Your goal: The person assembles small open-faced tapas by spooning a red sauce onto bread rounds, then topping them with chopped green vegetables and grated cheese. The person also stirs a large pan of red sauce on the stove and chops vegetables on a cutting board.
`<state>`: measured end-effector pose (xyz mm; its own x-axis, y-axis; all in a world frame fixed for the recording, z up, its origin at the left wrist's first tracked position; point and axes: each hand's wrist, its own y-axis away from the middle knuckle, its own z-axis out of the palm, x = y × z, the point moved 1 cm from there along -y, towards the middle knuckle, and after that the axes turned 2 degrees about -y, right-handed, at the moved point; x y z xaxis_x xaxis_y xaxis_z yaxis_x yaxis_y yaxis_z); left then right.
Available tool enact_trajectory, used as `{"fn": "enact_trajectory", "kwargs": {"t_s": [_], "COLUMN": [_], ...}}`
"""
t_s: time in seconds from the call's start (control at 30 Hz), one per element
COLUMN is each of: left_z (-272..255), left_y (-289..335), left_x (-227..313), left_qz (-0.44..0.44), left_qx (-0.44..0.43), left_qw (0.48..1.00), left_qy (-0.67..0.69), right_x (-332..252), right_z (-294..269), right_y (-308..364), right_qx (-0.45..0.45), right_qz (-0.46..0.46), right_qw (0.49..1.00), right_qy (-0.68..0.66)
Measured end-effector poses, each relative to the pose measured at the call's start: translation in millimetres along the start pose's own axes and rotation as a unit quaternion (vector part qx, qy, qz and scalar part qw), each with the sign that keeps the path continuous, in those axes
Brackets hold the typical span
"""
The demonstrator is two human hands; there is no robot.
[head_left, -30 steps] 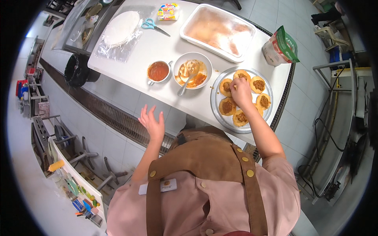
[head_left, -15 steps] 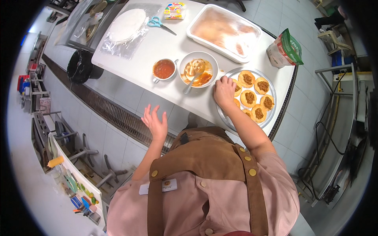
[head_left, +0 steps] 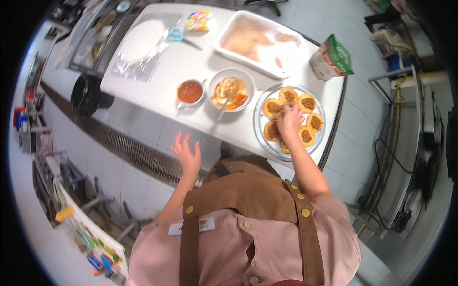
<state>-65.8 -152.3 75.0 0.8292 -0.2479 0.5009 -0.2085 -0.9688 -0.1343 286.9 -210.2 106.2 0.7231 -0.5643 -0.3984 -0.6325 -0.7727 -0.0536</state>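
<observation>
My right hand (head_left: pixel 290 121) reaches over a round metal tray (head_left: pixel 322 125) at the near right corner of a white table (head_left: pixel 167 71). Its fingertips are bunched together and touch down among several small round breads (head_left: pixel 273 108) topped with brown filling; whether they hold anything is hidden. My left hand (head_left: pixel 187 153) hovers open, fingers spread, in front of the table edge and touches nothing. Left of the tray stands a white bowl (head_left: pixel 232 89) of orange sauce with a spoon in it, and beside it a small cup of red sauce (head_left: pixel 190 91).
A rectangular white tray (head_left: pixel 260 43) of pale food lies at the back, with a green-topped bag (head_left: pixel 331 59) to its right. Flat white rounds in plastic (head_left: pixel 143 40), scissors (head_left: pixel 177 35) and a colourful packet (head_left: pixel 199 20) lie far left. A floor grate (head_left: pixel 133 152) runs below the table.
My right hand went from the tray's middle to its left edge near the bowl, then back over the middle rounds. My left hand stayed open in the air.
</observation>
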Motion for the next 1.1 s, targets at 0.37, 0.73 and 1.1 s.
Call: {"fn": "enact_trajectory", "kwargs": {"t_s": [0.37,0.73,1.1], "left_z": [9.1,132.0,264.4], "left_y": [-34.5,163.5,174.2], "left_x": [224.5,477.2,618.2], "left_qz": [0.306,0.468,0.427], "left_qx": [0.063,-0.127,-0.185], "left_qw": [0.916,0.820,0.839], "left_qy": [0.253,0.304,0.281], "right_x": [124.3,416.1,613.6], "right_z": [-102.6,-314.8,-565.9], "right_y": [88.6,268.8,232.1], "right_qx": [0.151,0.216,0.362], "right_qz": [0.113,0.308,0.149], "right_qw": [0.979,0.923,0.840], "right_qy": [-0.082,0.079,0.375]}}
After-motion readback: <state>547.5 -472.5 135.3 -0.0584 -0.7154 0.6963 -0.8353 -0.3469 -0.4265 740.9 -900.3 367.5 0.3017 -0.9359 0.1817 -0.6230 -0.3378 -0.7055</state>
